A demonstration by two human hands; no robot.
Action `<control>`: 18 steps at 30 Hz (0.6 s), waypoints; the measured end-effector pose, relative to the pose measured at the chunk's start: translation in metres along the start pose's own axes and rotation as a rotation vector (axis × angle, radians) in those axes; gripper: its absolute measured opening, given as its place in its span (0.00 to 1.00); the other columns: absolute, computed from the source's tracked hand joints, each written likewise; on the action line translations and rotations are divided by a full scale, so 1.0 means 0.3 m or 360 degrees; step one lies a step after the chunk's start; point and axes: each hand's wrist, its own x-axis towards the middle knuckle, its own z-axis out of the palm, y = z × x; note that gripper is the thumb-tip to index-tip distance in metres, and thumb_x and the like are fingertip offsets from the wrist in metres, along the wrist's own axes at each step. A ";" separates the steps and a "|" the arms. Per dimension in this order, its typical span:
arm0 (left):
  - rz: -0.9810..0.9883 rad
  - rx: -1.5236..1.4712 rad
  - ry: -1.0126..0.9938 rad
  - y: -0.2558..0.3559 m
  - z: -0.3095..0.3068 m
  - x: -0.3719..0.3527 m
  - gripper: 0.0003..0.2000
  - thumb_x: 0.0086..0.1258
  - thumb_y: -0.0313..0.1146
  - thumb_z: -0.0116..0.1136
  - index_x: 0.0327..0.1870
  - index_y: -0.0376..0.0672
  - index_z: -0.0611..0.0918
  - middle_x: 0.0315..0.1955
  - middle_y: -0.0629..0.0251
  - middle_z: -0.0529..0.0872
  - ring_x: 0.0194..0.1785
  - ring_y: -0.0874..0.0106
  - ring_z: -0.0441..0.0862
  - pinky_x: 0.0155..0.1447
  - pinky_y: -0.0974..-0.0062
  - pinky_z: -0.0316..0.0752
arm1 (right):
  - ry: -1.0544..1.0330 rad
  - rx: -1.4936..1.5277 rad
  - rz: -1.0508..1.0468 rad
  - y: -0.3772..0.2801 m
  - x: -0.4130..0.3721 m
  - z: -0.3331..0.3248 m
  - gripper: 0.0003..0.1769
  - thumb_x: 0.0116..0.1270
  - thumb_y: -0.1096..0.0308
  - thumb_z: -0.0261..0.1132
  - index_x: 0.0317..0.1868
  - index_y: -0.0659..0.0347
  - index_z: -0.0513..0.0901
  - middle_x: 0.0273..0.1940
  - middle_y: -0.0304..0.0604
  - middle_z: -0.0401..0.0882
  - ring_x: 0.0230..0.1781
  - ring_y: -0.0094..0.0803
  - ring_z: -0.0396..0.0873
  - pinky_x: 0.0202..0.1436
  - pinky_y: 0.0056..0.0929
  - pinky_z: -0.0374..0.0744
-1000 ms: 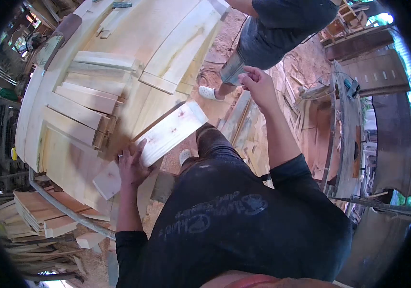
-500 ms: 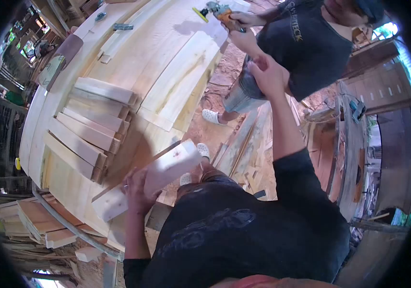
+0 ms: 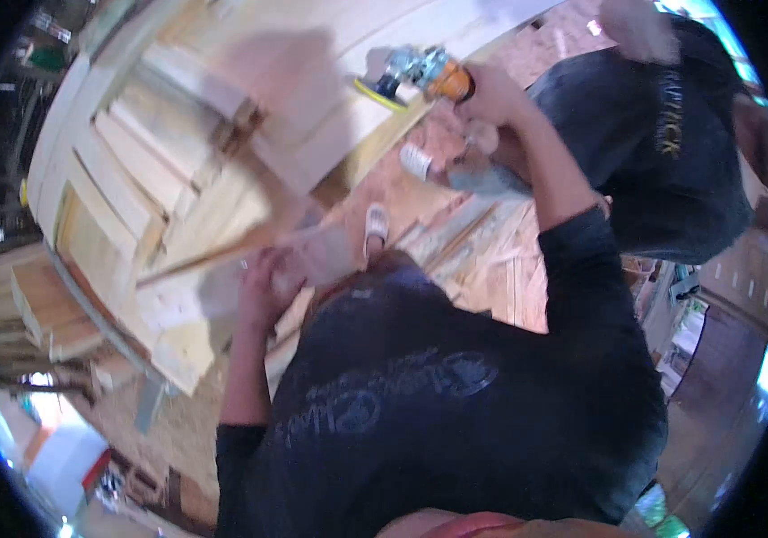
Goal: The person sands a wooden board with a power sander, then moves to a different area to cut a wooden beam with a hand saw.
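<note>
Our left grip [image 3: 267, 280] is closed around the near end of a pale wooden board [image 3: 316, 254], at centre-left of the frame over the edge of the worktop [image 3: 106, 233]. Our right grip [image 3: 491, 94] is at the orange sander [image 3: 424, 73], upper centre; through the blur we cannot tell if it has closed. We judge the board stiff, light and dry, best held across its width near one end.
</note>
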 end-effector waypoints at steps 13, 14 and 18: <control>0.0424 0.0506 -0.0427 -0.009 -0.045 0.087 0.57 0.45 0.52 0.85 0.83 0.55 0.67 0.70 0.59 0.77 0.73 0.56 0.76 0.78 0.46 0.59 | 0.0149 0.0940 0.0338 -0.210 -0.282 0.149 0.22 0.54 0.66 0.79 0.50 0.66 0.88 0.38 0.41 0.89 0.34 0.25 0.85 0.39 0.30 0.84; 0.0480 0.0524 -0.0464 -0.012 -0.053 0.074 0.56 0.46 0.53 0.84 0.82 0.54 0.67 0.70 0.59 0.78 0.73 0.56 0.76 0.77 0.46 0.59 | 0.0205 0.0936 0.0399 -0.217 -0.335 0.207 0.24 0.53 0.63 0.80 0.49 0.67 0.88 0.36 0.43 0.89 0.32 0.28 0.86 0.39 0.32 0.85; 0.0674 0.0510 -0.0523 -0.052 -0.072 0.005 0.54 0.48 0.54 0.82 0.81 0.53 0.68 0.68 0.58 0.79 0.72 0.57 0.76 0.76 0.47 0.60 | 0.0197 0.1065 0.0639 -0.234 -0.617 0.475 0.27 0.52 0.60 0.81 0.49 0.69 0.86 0.30 0.46 0.88 0.27 0.33 0.87 0.37 0.35 0.85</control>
